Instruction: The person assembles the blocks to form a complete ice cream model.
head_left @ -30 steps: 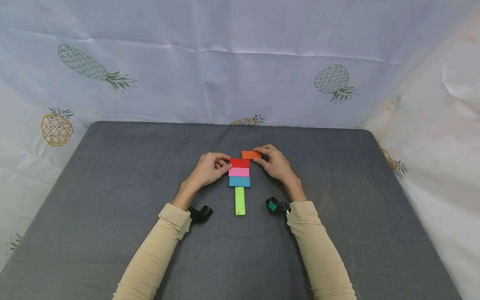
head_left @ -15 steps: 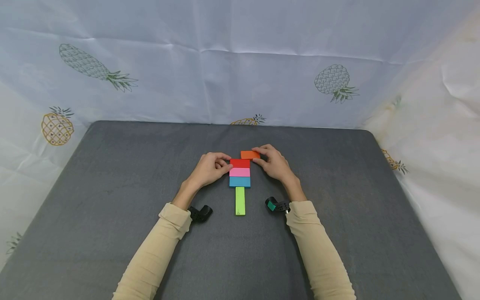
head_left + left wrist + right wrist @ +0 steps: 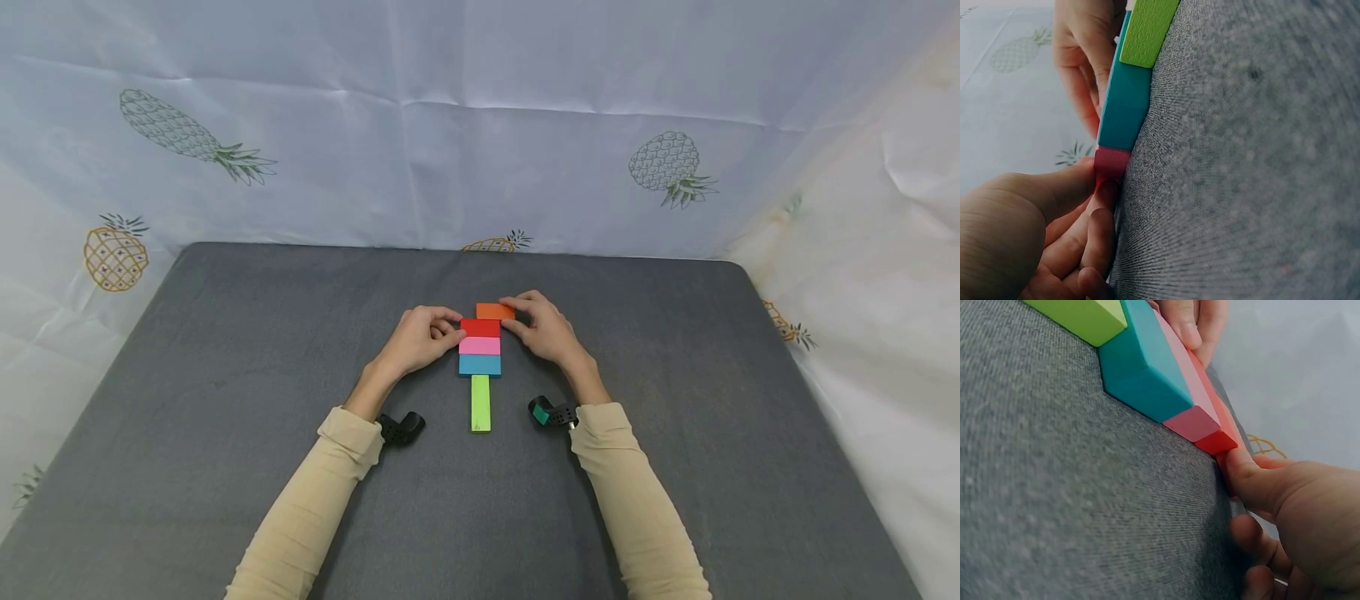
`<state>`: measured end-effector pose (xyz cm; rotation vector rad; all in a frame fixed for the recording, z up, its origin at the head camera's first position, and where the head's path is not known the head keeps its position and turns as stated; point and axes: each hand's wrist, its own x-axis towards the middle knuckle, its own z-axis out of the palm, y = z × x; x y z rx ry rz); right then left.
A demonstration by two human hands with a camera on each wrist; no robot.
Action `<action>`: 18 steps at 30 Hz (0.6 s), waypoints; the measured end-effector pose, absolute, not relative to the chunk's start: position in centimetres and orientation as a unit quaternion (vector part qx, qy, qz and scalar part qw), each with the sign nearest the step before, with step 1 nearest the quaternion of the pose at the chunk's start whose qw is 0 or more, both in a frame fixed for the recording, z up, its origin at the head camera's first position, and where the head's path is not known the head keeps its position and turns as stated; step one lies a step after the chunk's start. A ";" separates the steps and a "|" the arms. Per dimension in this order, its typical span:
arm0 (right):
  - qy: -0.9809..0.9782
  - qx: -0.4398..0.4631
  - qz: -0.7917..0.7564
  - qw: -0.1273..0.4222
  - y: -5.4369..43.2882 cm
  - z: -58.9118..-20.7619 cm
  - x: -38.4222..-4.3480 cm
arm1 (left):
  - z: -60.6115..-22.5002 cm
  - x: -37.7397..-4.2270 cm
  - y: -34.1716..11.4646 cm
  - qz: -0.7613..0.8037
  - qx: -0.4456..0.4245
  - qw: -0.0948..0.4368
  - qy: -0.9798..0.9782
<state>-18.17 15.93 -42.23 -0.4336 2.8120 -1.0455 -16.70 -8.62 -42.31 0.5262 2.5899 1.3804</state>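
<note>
My right hand (image 3: 549, 332) pinches the right end of an orange block (image 3: 489, 311) between thumb and index finger. That block lies along the far side of a red block (image 3: 483, 327), shifted to the right of it. My left hand (image 3: 422, 337) holds the red block's left end with thumb and index finger. Nearer to me, a pink block (image 3: 483, 346) and a blue block (image 3: 480, 365) lie flush below the red one. A green block (image 3: 481, 404) points lengthwise toward me from the blue block's middle. Fingers hide most of the orange block in the right wrist view.
The blocks lie flat on a dark grey cloth-covered table (image 3: 225, 417). A pale curtain with pineapple prints (image 3: 450, 167) hangs behind the far edge. Black wrist devices (image 3: 402, 427) sit on both wrists.
The orange block has slid left along the red block's far side, with my right hand moving along. My left hand and the other blocks stay almost in place.
</note>
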 end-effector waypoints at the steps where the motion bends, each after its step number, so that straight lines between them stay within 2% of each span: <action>1: 0.924 -0.146 -0.351 0.050 16.0 -42.3 -18.2 | -42.3 -16.7 -8.6 0.462 0.176 0.080 0.865; 7: 0.906 -0.153 -0.395 0.020 16.7 -42.8 -18.4 | -42.2 -16.7 -8.7 0.464 0.175 0.082 0.865; 18: 0.899 -0.144 -0.410 0.048 16.4 -42.7 -18.4 | -42.5 -16.8 -8.7 0.469 0.173 0.084 0.862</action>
